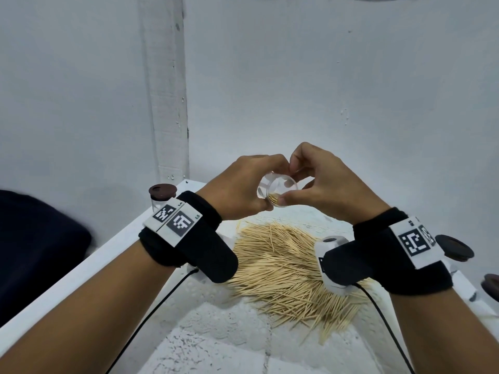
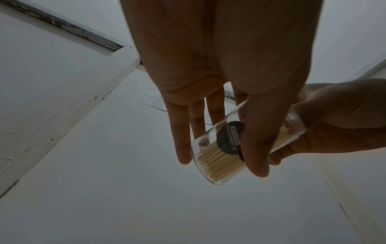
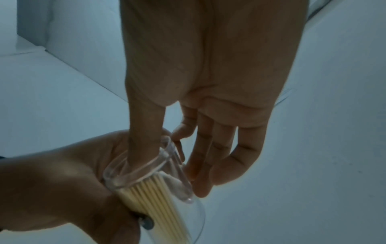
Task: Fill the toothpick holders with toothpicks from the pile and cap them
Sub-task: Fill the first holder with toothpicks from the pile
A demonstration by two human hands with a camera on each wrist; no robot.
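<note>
I see my left hand point(image 1: 240, 187) wrapped around a clear toothpick holder point(image 1: 278, 188), thumb and fingers curled on its wall, holding it tilted above the counter point(image 1: 216, 333) with its open mouth toward me. A partial bundle of toothpicks point(image 2: 217, 163) lies along its lower side, next to a round dark label point(image 2: 229, 138). My right hand point(image 1: 324, 184) is at the rim: thumb on the near edge, fingertips point(image 3: 200, 189) curled at the far edge; whether they pinch any sticks I cannot tell. The loose pile point(image 1: 291, 276) sprawls on the counter below my wrists. A capped holder point(image 1: 162, 197) stands at the back left, and two brown caps point(image 1: 456, 251) lie at right.
</note>
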